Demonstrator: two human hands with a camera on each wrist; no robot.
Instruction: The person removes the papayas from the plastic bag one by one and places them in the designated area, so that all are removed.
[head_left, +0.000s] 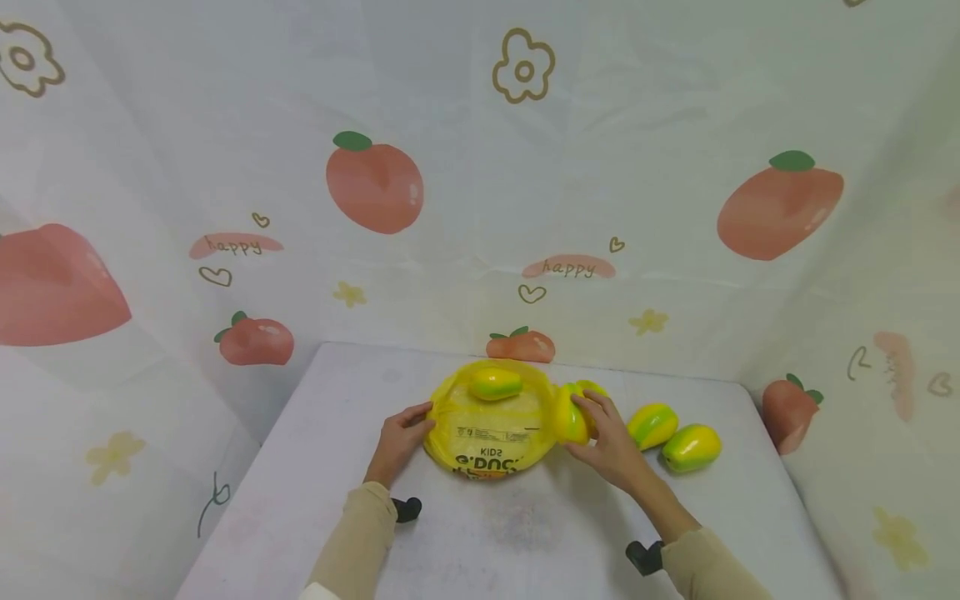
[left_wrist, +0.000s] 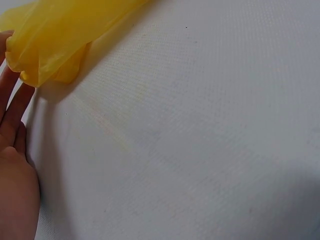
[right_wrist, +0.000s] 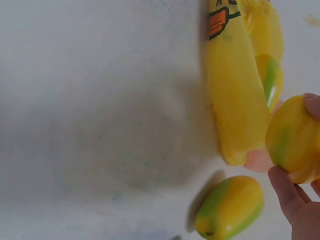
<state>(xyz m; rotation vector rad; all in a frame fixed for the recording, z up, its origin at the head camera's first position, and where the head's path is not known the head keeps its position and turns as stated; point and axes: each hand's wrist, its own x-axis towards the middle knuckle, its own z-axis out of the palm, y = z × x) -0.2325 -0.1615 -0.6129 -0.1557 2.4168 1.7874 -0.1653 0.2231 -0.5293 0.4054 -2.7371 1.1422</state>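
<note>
A yellow plastic bag (head_left: 495, 429) printed with dark upside-down letters stands with its round mouth spread. My left hand (head_left: 400, 439) pinches the bag's left rim between thumb and fingers; in the left wrist view the film (left_wrist: 65, 37) folds over the fingertips. Inside lies one mango-like yellow-green fruit (head_left: 497, 384). At the bag's right rim, my right hand (head_left: 609, 446) grips another yellow-green fruit (head_left: 572, 417), with lobed sides visible in the right wrist view (right_wrist: 292, 142). Part of a further yellow piece (head_left: 592, 387) shows behind that hand; its kind is hidden.
Two yellow-green fruits, one nearer the hand (head_left: 652, 425) and one farther right (head_left: 692, 448), rest on the white table (head_left: 495, 542). A printed cloth (head_left: 450, 283) hangs behind and at both sides. Black mounts (head_left: 407, 509) sit at the wrists.
</note>
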